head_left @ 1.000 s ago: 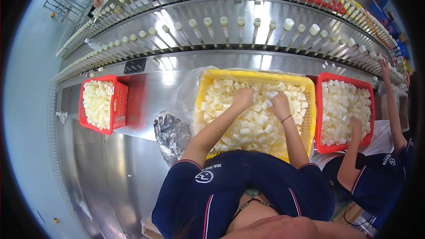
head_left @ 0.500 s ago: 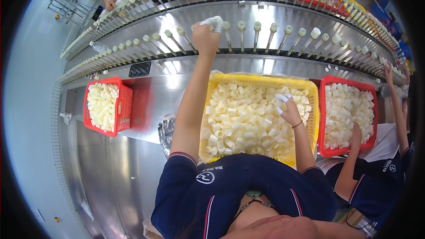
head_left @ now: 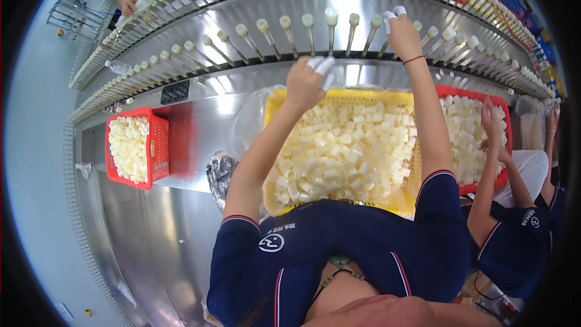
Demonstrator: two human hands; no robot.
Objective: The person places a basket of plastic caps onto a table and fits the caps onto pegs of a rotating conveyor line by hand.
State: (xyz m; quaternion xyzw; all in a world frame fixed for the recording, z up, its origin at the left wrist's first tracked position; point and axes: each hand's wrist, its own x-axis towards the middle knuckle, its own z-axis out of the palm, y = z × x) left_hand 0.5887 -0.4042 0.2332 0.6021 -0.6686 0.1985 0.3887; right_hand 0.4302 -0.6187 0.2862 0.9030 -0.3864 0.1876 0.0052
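Observation:
A yellow basket [head_left: 275,197], lined with clear plastic and heaped with short cream-white tubular caps [head_left: 339,151], sits in front of me. My left hand [head_left: 305,86], white covers on its fingertips, hangs over the basket's far rim with fingers apart; I see no cap in it. My right hand [head_left: 404,35] reaches up to the near row of upright metal rods [head_left: 290,42]. Its covered fingertips close around a rod's top, hiding whatever is between them. Neighbouring rods carry pale caps [head_left: 331,17].
Red baskets of caps stand to the left [head_left: 158,145] and right [head_left: 507,121]. A second curved row of rods [head_left: 175,0] runs farther off on the steel table [head_left: 212,30]. Co-workers' hands show at far left [head_left: 127,3] and right [head_left: 491,124]. A black tray [head_left: 175,92] lies near the rods.
My left hand has come back from the rods toward the basket. My right hand has left the caps and risen to the rods. The view has shifted slightly.

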